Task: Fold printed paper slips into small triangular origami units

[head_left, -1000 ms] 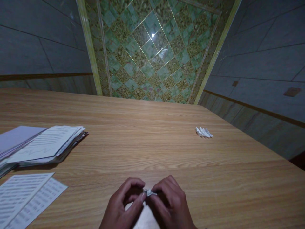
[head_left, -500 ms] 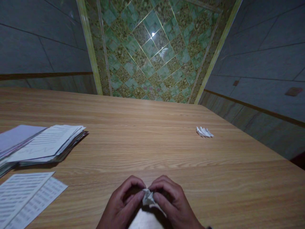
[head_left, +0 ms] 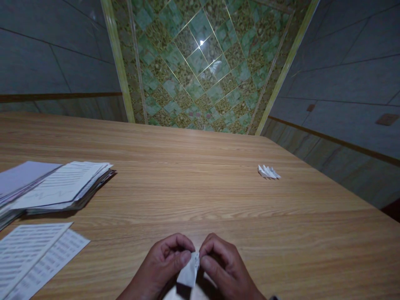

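Left hand (head_left: 162, 266) and right hand (head_left: 223, 268) both pinch the folded paper (head_left: 189, 273): I judge it light, limp, easily torn; hold at creases.

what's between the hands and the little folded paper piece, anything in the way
Nothing visible. The left hand and right hand both pinch the small white paper piece directly between their fingertips, low over the wooden table. The paper stack and the folded pieces lie well off to the sides.
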{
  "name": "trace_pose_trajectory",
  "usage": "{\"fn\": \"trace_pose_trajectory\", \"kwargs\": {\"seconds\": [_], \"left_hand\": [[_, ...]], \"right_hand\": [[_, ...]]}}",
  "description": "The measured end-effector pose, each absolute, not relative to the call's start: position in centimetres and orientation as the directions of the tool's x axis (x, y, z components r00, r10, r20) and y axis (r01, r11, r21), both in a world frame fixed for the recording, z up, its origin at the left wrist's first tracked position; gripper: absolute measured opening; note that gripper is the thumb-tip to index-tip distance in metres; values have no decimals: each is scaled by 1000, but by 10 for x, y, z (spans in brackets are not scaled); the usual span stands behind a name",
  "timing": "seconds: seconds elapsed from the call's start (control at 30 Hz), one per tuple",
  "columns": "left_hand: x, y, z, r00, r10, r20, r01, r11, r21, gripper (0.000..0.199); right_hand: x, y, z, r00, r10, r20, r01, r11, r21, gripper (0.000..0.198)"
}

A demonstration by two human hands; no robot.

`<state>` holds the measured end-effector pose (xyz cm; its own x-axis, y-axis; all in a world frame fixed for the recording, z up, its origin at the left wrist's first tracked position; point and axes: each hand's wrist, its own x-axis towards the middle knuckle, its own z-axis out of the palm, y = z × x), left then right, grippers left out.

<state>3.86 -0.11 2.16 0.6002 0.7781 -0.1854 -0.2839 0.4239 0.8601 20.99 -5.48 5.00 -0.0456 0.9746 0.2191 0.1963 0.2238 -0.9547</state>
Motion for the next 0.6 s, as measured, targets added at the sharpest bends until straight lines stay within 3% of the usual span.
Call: {"fn": "trace_pose_trajectory", "kwargs": {"seconds": [0.17,0.3,0.47,0.6], "left_hand": [[38,-3,21,613,765,-199,-294,454,841,36],[39,0,19,528,830,-181,-345,405,847,38],[37,0,36,293,956,-22,-150,69,986,24],[35,-4,45,254,950,183,-59,-174,983,13]], "right_hand": [[209,-55,46,-32,952,305,263,302,-916,40],[211,-56,44,76,976,204,254,179,-951,31],[212,-56,42,124,975,185,278,145,-950,20],[209,-56,36,145,971,189,311,137,-940,11]]}}
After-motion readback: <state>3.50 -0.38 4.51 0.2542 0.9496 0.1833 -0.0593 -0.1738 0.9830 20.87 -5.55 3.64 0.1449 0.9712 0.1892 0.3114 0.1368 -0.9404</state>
